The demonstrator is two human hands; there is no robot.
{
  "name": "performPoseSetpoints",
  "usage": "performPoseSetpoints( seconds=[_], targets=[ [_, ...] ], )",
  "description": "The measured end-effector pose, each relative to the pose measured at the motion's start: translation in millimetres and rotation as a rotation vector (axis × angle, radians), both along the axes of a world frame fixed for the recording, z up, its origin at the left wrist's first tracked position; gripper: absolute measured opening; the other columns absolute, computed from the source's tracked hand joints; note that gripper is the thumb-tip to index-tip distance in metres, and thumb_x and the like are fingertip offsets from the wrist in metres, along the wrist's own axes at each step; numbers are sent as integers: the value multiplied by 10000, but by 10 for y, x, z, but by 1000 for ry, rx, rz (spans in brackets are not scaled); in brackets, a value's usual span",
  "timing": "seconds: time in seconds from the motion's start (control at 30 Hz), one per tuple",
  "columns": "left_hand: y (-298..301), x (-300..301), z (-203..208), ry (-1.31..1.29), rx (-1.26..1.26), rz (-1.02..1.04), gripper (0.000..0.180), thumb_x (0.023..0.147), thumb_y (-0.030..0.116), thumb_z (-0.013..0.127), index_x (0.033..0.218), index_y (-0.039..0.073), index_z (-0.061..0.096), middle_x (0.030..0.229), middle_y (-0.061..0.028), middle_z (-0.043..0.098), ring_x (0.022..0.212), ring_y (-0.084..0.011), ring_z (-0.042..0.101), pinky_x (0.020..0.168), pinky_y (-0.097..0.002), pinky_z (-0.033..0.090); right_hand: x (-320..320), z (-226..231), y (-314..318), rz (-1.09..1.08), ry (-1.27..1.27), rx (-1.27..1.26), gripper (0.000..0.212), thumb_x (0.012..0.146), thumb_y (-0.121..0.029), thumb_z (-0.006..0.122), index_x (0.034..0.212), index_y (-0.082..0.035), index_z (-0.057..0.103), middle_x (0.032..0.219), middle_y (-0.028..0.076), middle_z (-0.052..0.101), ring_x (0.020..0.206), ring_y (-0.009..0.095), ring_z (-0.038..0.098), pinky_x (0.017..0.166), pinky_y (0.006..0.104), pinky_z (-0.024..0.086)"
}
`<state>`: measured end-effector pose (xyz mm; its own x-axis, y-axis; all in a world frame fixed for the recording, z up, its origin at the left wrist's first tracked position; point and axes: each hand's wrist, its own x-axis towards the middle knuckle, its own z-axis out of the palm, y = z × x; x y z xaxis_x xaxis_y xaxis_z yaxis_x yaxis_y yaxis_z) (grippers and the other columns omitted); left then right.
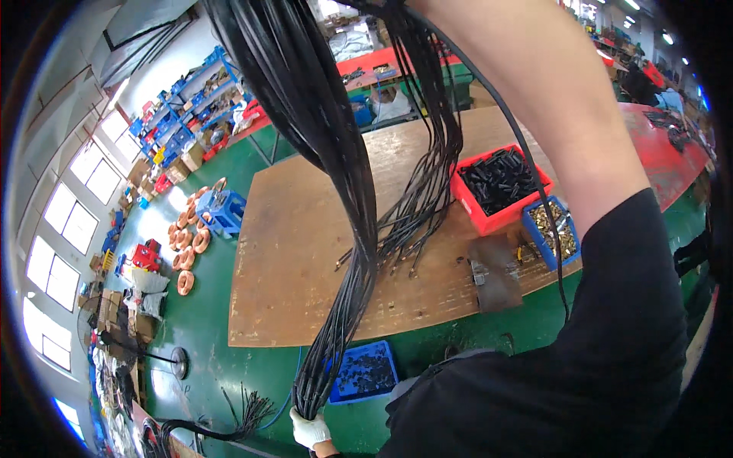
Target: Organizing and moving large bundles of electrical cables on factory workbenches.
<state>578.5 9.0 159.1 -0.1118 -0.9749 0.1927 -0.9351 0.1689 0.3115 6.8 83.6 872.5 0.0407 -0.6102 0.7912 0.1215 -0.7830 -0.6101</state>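
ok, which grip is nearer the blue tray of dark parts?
Left. The gloved left grip, around the black cable bundle, is just lower-left of the blue tray in the picture. The right grip is out of view; its raised arm runs off the top edge.

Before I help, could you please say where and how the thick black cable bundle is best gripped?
Grip the black cable bundle around its narrowed middle, probably from the left: strands gather there, a second cable bunch crowds its right, and the left hand holds its lower end.
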Motion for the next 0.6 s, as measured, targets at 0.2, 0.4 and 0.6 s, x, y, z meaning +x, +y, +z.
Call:
performPoseSetpoints(
  seconds=[0.2,0.4,0.6],
  targets=[
    [100,533,108,20,200,-52,572,886,343,786,1426,245,626,1135,-181,793,1023,-435,757,902,-537,592,668,-809,-357,117,-130,300,346,919,-286,584,742,-10,697,689,167,714,606,314,693,647,414,610],
    [55,915,-299,-3,240,-164,557,851,353,792,1385,273,654,1109,-168,800,1003,-421,765,882,-535,598,1453,-1092,-1171,-73,-97,471,334,917,-268,584,753,-5,709,652,170,702,521,294,658,526,401,573],
    [-60,2037,-484,81,224,56,677,740,259,830,1388,166,660,1071,-204,793,955,-447,761,846,-534,596,3011,-586,-1709,95,82,242,302,907,-257,611,727,-27,690,663,175,704,539,326,666,558,440,583]
  ],
)
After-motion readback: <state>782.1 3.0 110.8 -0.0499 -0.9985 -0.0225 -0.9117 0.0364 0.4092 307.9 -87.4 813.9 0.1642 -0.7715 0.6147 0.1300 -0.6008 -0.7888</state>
